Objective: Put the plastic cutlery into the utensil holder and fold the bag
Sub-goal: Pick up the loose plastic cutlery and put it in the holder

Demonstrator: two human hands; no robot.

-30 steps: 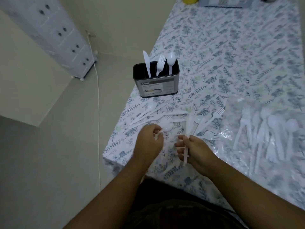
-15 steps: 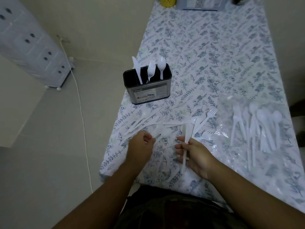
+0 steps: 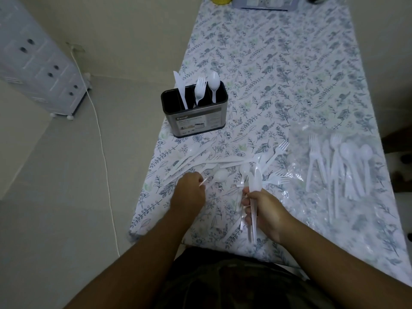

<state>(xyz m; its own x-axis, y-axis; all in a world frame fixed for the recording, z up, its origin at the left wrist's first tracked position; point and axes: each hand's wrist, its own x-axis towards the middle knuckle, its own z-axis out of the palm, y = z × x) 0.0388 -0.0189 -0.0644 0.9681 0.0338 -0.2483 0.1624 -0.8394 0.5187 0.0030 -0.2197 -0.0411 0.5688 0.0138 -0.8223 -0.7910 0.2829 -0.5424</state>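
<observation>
While a small bundle of white plastic spoons [image 3: 254,192] is gripped upright in the curled right hand [image 3: 264,214], the handle of a single white plastic spoon [image 3: 217,176] lying on the floral-patterned tablecloth [image 3: 278,63] is pinched by the left hand [image 3: 189,192]. More loose white cutlery [image 3: 200,158] is scattered just beyond both hands. A dark rectangular utensil holder [image 3: 196,121] (already holding a knife, fork and spoon) is set farther back, and a clear plastic bag [image 3: 338,172] with cutlery inside is spread flat to the right.

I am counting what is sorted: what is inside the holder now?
The holder has a knife, a fork and a spoon, each upright in its own compartment. Its dark walls hide their lower ends.
</observation>
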